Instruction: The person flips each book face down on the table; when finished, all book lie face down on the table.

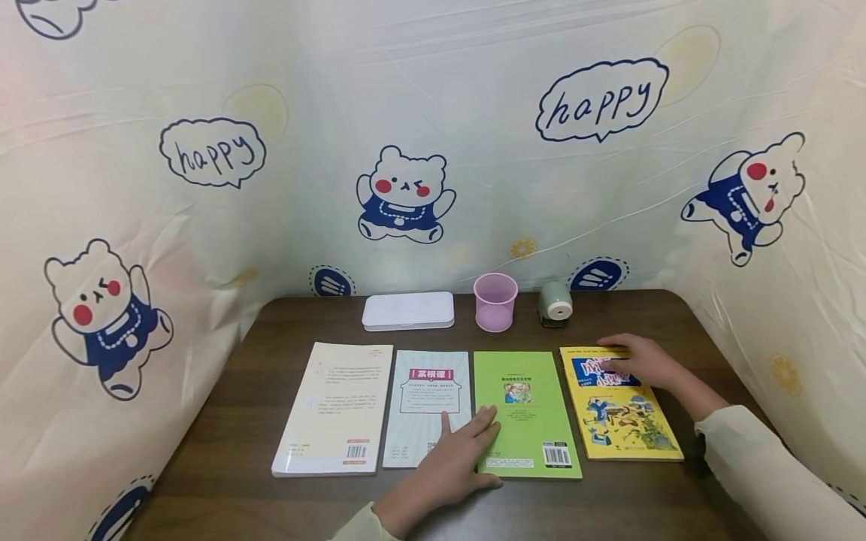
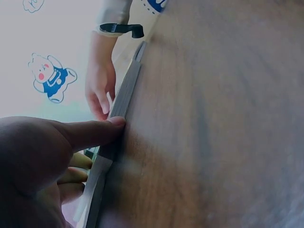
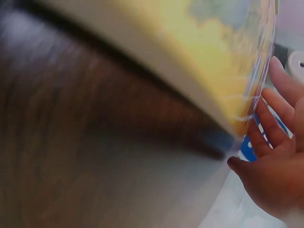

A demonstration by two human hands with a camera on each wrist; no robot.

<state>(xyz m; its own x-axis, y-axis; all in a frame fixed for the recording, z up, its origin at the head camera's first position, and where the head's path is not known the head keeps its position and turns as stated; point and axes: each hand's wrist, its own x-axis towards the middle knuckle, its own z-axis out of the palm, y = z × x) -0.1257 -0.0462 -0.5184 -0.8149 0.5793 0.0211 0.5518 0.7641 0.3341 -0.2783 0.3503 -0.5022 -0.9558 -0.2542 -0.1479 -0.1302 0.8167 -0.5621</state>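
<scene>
Four books would exceed counting, so each stands by itself: a green book [image 1: 524, 406] lies face down with its barcode at the lower right. My left hand [image 1: 456, 462] rests over its lower left part, fingers spread, reaching across from the light blue book [image 1: 426, 391]. In the left wrist view the left thumb [image 2: 97, 133] lies along the books' near edge. At the right lies a yellow book [image 1: 622, 421] with cartoon pictures. My right hand [image 1: 646, 362] is at its top right, fingers extended over the upper edge. The right wrist view shows the right fingers [image 3: 280, 109] close by the yellow cover.
A cream-white book [image 1: 334, 406] lies at the left end of the row. Behind the books stand a white flat case [image 1: 409, 310], a pink cup [image 1: 495, 302] and a green pencil sharpener [image 1: 555, 304]. A printed curtain [image 1: 304, 75] hangs round the brown table [image 1: 223, 451].
</scene>
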